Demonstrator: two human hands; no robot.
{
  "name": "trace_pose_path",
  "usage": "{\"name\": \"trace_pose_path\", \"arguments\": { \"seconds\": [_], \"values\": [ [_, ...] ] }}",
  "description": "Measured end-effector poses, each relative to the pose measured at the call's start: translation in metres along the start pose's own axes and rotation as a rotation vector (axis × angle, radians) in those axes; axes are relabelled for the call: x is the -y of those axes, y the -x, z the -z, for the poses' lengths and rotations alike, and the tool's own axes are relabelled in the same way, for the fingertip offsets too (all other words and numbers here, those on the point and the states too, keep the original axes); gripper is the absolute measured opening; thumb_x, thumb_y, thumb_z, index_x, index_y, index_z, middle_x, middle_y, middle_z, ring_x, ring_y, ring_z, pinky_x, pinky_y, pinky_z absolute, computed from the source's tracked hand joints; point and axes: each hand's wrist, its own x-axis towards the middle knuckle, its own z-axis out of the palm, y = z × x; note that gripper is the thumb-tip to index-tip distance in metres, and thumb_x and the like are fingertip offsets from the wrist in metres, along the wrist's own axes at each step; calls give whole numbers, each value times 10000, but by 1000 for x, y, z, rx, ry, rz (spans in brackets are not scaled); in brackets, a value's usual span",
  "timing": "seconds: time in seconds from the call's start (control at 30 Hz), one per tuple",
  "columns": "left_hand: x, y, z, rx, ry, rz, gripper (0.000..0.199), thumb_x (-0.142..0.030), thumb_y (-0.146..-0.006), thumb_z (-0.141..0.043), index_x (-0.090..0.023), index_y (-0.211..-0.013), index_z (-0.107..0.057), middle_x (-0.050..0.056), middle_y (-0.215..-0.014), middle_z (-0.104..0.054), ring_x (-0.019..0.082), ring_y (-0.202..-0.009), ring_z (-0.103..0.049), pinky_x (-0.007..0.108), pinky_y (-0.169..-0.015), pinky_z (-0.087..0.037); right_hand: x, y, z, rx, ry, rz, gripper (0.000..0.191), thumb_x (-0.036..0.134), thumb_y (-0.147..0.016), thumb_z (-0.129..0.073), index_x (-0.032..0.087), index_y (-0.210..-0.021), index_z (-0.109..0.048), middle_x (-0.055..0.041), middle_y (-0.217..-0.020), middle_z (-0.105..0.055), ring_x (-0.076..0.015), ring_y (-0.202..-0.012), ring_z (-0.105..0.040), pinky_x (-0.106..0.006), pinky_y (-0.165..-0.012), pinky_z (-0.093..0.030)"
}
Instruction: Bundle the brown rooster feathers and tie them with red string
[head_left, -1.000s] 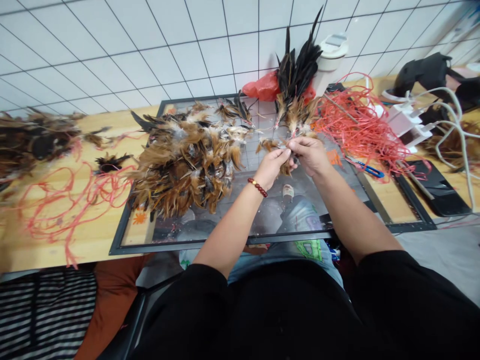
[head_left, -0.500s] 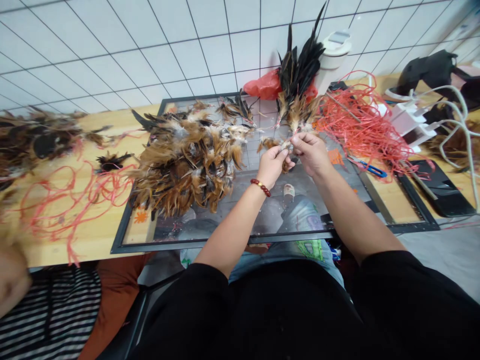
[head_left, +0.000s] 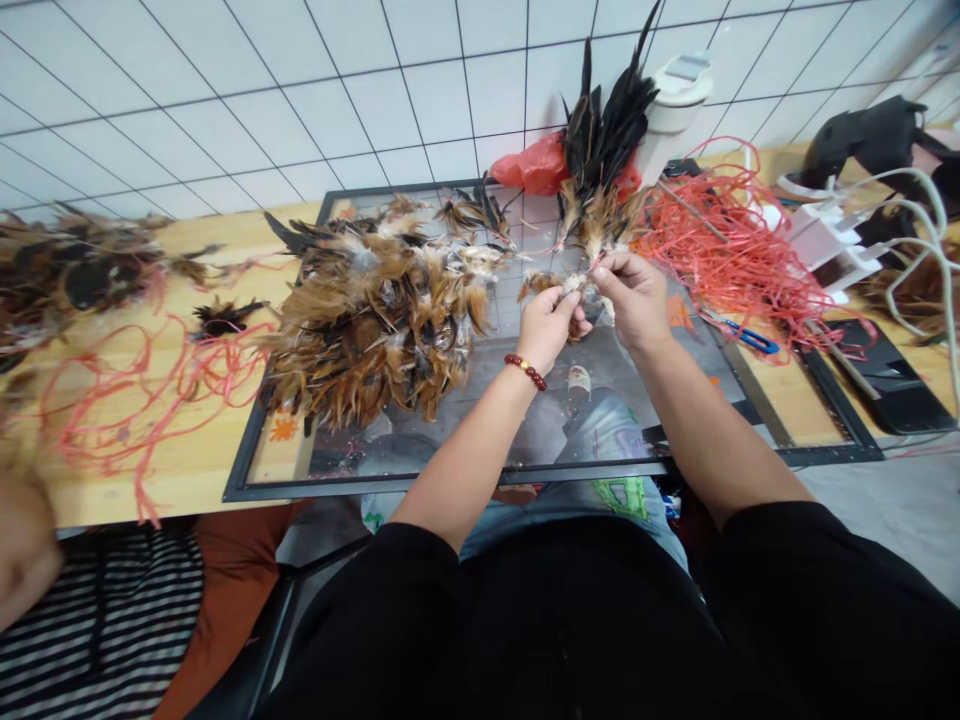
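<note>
My left hand (head_left: 549, 325), with a beaded bracelet (head_left: 526, 371) on its wrist, pinches a small bunch of brown and pale feathers (head_left: 576, 285). My right hand (head_left: 634, 297) is closed beside it, thumb and forefinger pressed together at the bunch's right end; a thin red strand seems to be between them, though it is too small to be sure. Just behind the hands lie brown feathers (head_left: 606, 222) and tall black feathers (head_left: 606, 125). To the left of my hands spreads a large heap of brown feather bunches (head_left: 382, 320).
A black-framed glass panel (head_left: 442, 487) lies under the work. Tangled red plastic strips (head_left: 735, 235), a blue cutter (head_left: 750, 338), a phone (head_left: 892, 385) and white chargers (head_left: 829, 235) are on the right. At left are more red strips (head_left: 97, 400), feathers (head_left: 82, 265) and a seated person (head_left: 112, 610).
My right hand has shifted slightly right, away from my left hand, widening the gap between them. My left hand keeps its pinch on the feathers. The camera view has shifted a little.
</note>
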Motion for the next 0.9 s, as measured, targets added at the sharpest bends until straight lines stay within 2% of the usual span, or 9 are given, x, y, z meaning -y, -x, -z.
{"name": "trace_pose_path", "arguments": {
  "seconds": [0.13,0.23,0.33,0.47,0.6,0.67,0.77,0.9],
  "values": [
    [0,0,0,-12,6,18,167,-237,-952,-671,-162,-829,-586,-82,-562,-535,42,-442,-557,157,-514,-444,1,1,-3,18,-9,-67,455,651,-684,-850,242,-809,-694,-7,-759,-634,-160,-748,-608,-290,-653,-519],
    [1,-1,2,60,-23,5,229,-251,-961,-665,-163,-783,-551,-82,-555,-529,33,-437,-539,151,-513,-437,7,5,-3,172,-103,-209,524,669,-643,-873,234,-890,-718,11,-710,-632,-132,-605,-584,-269,-509,-475],
    [2,-1,5,187,-16,5,258,-274,-939,-702,-156,-761,-558,-79,-547,-533,31,-432,-523,161,-525,-456,15,7,-1,310,-200,-344,558,669,-570,-915,208,-799,-699,34,-597,-587,-122,-464,-548,-263,-394,-431],
    [-2,0,8,286,62,106,263,-367,-902,-754,-142,-827,-640,-35,-595,-617,71,-517,-612,198,-594,-529,19,4,4,260,-241,-397,542,583,-480,-978,208,-681,-642,74,-497,-508,-99,-372,-494,-234,-329,-375],
    [-6,0,10,254,127,182,299,-424,-907,-739,-134,-862,-681,16,-665,-683,133,-680,-715,251,-717,-579,15,1,6,237,-218,-474,458,469,-540,-971,199,-684,-630,75,-466,-492,-64,-349,-408,-204,-317,-311],
    [-5,-1,10,242,124,179,245,-356,-913,-742,-129,-846,-676,11,-668,-678,126,-673,-707,258,-734,-573,11,1,6,232,-204,-470,419,439,-582,-953,194,-686,-630,56,-482,-521,-77,-370,-442,-209,-328,-334],
    [-1,-2,10,227,97,155,228,-257,-924,-723,-134,-762,-620,-30,-608,-600,86,-569,-626,240,-672,-534,6,2,2,233,-183,-445,397,463,-620,-929,200,-682,-638,29,-520,-576,-112,-411,-519,-232,-345,-391],
    [2,-1,7,190,78,137,258,-262,-939,-703,-142,-745,-584,-67,-563,-509,56,-497,-544,210,-605,-486,2,3,-1,206,-207,-459,417,467,-602,-929,206,-679,-612,47,-507,-527,-120,-423,-540,-227,-348,-393]
  ]
}}
